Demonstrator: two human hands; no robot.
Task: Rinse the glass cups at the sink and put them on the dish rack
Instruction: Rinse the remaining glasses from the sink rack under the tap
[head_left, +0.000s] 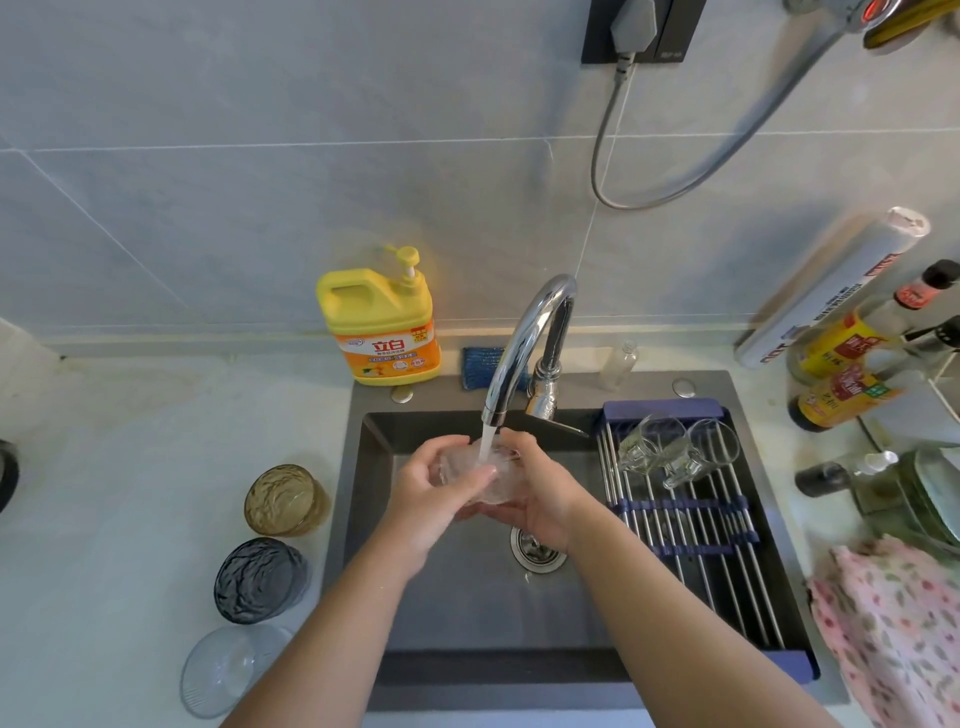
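Note:
Over the dark sink (374, 519), both my hands hold a clear textured glass cup (498, 475) under the running stream from the chrome faucet (524, 343). My left hand (436, 483) grips its left side, thumb across the front. My right hand (540, 493) cups it from the right and below. Two clear glass mugs (675, 449) lie on the roll-up dish rack (696, 535) across the sink's right part. On the counter to the left stand an amber glass (285, 499), a dark grey glass (260, 579) and a clear ribbed glass (228, 670).
A yellow dish-soap bottle (382, 322) and a blue sponge (483, 364) sit behind the sink. Sauce bottles (852, 379), a foil roll (831, 291) and plates (930, 493) crowd the right counter. A floral cloth (893, 623) lies at the right front. The drain (535, 553) shows below my hands.

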